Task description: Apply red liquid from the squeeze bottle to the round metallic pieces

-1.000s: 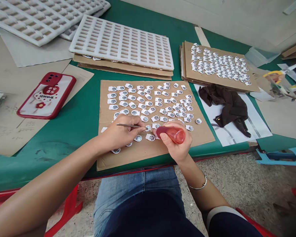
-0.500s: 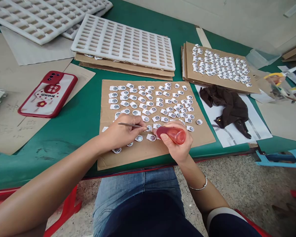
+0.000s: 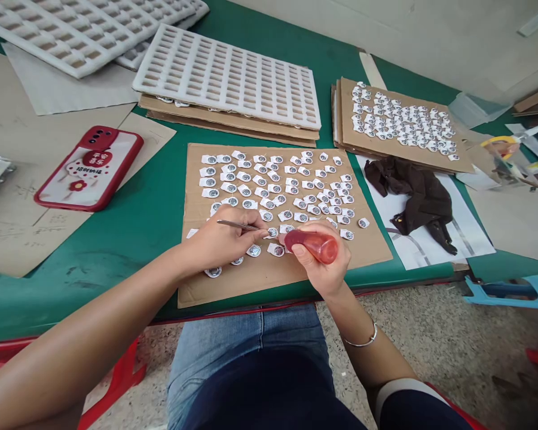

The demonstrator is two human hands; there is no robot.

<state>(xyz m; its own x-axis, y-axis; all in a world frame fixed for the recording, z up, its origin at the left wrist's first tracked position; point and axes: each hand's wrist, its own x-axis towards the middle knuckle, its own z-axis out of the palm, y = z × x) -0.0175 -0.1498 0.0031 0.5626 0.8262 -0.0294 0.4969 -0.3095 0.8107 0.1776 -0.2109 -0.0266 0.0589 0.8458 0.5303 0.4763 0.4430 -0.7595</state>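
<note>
My left hand [image 3: 222,237] is closed on a thin metal tool [image 3: 238,225], whose front end is hidden at my fingertips beside a small round white piece [image 3: 272,233]. In my right hand [image 3: 327,266] is a red squeeze bottle [image 3: 316,245], tilted with its narrow end pointing left, close to the same piece. Both hands are over a brown cardboard sheet [image 3: 233,289] that bears several rows of small white pieces with dark round prints. Another printed piece [image 3: 276,250] lies just below the gap between my hands.
White grid trays [image 3: 233,77] lie on cardboard behind the sheet. A red-framed phone [image 3: 89,169] is at the left. More printed pieces cover a cardboard stack [image 3: 347,134] at the back right, and a dark cloth [image 3: 424,194] rests on white paper [image 3: 403,248].
The view has shifted very slightly. Both hands keep nearly the same pose and place, still holding the metal tool and the red bottle.
</note>
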